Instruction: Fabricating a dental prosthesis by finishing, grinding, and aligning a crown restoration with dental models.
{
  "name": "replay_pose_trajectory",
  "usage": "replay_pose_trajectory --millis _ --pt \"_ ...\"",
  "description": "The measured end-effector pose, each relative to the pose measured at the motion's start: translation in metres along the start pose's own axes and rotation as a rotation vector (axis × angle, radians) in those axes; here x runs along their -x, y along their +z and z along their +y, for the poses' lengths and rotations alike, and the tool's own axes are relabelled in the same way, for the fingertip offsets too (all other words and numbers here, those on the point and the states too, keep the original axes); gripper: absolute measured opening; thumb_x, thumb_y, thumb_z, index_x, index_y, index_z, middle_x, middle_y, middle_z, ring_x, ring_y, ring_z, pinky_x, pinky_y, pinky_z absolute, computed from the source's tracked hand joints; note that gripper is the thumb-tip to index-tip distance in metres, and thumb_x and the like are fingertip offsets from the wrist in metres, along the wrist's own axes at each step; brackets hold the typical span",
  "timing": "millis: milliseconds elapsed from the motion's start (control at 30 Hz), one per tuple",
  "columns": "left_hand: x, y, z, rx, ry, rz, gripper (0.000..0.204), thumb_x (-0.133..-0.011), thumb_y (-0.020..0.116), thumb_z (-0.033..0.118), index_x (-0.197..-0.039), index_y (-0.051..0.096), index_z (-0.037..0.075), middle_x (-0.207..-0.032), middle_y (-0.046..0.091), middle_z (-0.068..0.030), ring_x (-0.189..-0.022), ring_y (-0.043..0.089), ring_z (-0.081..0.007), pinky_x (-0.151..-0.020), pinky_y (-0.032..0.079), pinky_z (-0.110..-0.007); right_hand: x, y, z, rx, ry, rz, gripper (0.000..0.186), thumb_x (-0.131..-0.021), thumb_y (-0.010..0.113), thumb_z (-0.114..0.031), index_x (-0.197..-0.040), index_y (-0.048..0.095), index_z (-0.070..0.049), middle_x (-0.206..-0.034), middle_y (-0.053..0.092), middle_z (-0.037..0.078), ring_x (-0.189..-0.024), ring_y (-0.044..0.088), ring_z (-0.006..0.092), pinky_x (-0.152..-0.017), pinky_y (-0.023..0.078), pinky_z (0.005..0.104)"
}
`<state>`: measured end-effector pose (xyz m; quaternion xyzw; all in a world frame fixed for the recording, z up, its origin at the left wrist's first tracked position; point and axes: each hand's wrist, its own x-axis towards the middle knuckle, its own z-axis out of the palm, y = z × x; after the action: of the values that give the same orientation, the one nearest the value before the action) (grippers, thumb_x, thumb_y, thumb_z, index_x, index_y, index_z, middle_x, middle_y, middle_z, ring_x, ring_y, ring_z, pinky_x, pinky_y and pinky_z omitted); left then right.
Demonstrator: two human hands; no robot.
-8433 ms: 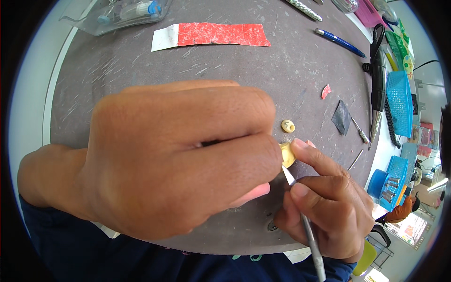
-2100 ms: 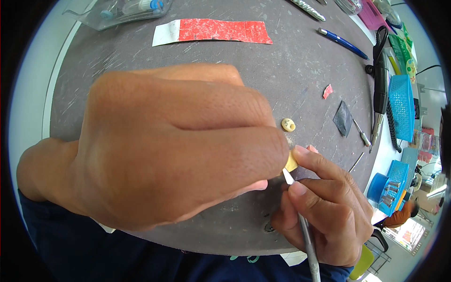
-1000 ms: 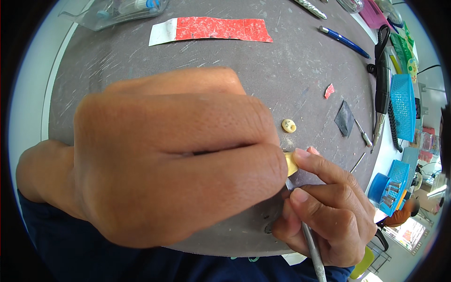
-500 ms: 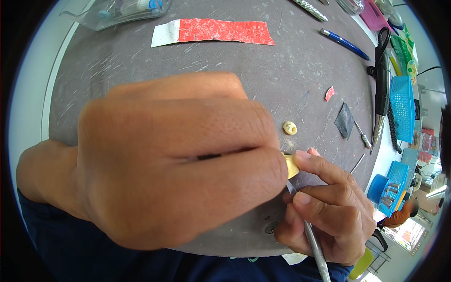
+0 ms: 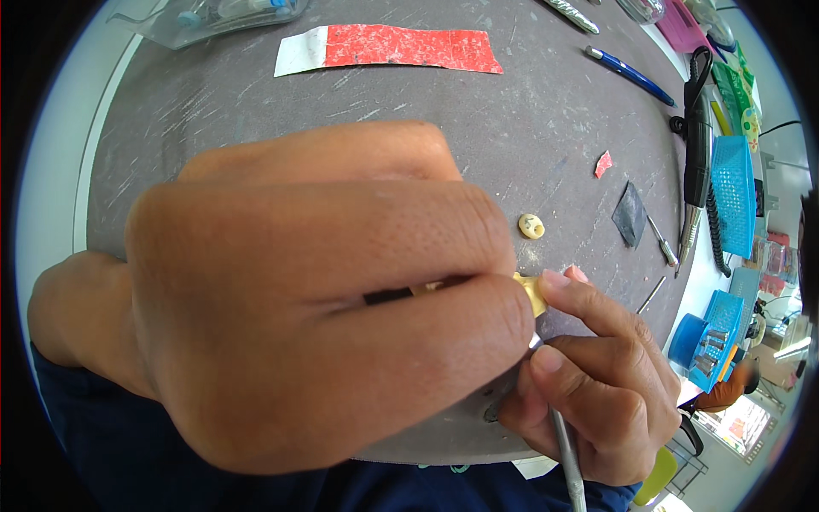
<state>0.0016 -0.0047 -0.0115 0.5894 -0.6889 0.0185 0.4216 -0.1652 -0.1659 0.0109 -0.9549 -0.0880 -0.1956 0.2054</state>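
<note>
My left hand (image 5: 324, 299) fills the middle with its fingers curled into a fist, back toward me. A small yellow piece (image 5: 535, 294) sticks out past its knuckles; a dark gap and a yellowish bit show between two fingers, and the rest is hidden. My right hand (image 5: 610, 392) holds a slim metal carving tool (image 5: 570, 461), its shaft pointing down and its tip mostly behind the left fist. The right index fingertip rests against the yellow piece. Just beyond lies a small cream-yellow, tooth-like piece (image 5: 531, 226) with a hole in it, on the grey worktop (image 5: 409, 107).
A red and white strip (image 5: 401, 46) lies at the back, a clear tray (image 5: 205, 21) at the far left. To the right are a blue pen (image 5: 630, 75), a dark diamond-shaped scrap (image 5: 630, 215), a black rotary handpiece (image 5: 698, 145) and blue baskets (image 5: 734, 196).
My left fist has shifted slightly right and nearer me, covering more of the tool's tip. The right hand keeps its grip, the tool standing a little steeper.
</note>
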Motion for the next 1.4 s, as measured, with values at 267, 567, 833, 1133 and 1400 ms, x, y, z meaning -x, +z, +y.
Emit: replay_pose_trajectory --millis 267,567,833,1133,1400 --pt "-0.01 0.011 -0.005 0.026 0.066 0.186 0.025 -0.064 0.085 0.007 -0.083 0.07 -0.001 -0.088 0.071 -0.0145 -0.065 0.066 -0.0207 -0.056 0.051 -0.029 -0.003 -0.006 -0.004 -0.033 0.063 -0.063 0.02 -0.084 0.073 -0.012 -0.09 0.055 -0.005 -0.068 0.064 0.01 -0.087 0.072 0.0367 -0.077 0.06 0.049" --pt "-0.007 -0.006 0.002 -0.008 -0.079 -0.069 0.025 -0.069 0.084 0.013 -0.085 0.07 -0.001 -0.086 0.071 -0.0144 -0.069 0.068 -0.0236 -0.059 0.052 -0.03 0.003 -0.01 0.005 -0.24 0.122 0.028 0.019 -0.09 0.067 -0.015 -0.099 0.052 -0.006 -0.073 0.062 0.011 -0.091 0.07 0.0356 -0.089 0.055 0.0527" --pt "-0.024 -0.009 0.021 0.355 -0.537 0.132 0.033 -0.071 0.086 0.022 -0.092 0.072 0.001 -0.088 0.072 -0.0092 -0.076 0.069 -0.0215 -0.066 0.052 -0.029 0.008 -0.024 0.015 -0.398 0.29 0.204 0.026 -0.097 0.059 -0.03 -0.101 0.049 -0.007 -0.076 0.059 0.009 -0.09 0.069 0.0288 -0.094 0.05 0.0512" --pt "0.007 -0.001 0.01 -0.112 -0.071 0.013 0.029 -0.069 0.085 0.018 -0.089 0.071 0.004 -0.088 0.072 -0.0084 -0.071 0.065 -0.0198 -0.06 0.05 -0.028 0.005 -0.021 0.012 -0.387 0.116 -0.031 0.026 -0.081 0.067 0.0 -0.099 0.048 -0.004 -0.076 0.064 0.014 -0.093 0.069 0.0364 -0.094 0.051 0.0515" --pt "0.005 0.003 0.007 -0.086 -0.045 0.08 0.026 -0.069 0.084 0.016 -0.086 0.07 0.002 -0.085 0.072 -0.0094 -0.07 0.064 -0.0192 -0.059 0.05 -0.028 -0.005 -0.013 0.004 -0.204 0.033 -0.096 0.032 -0.072 0.077 0.003 -0.09 0.051 -0.004 -0.071 0.068 0.013 -0.094 0.07 0.0425 -0.086 0.056 0.0517"
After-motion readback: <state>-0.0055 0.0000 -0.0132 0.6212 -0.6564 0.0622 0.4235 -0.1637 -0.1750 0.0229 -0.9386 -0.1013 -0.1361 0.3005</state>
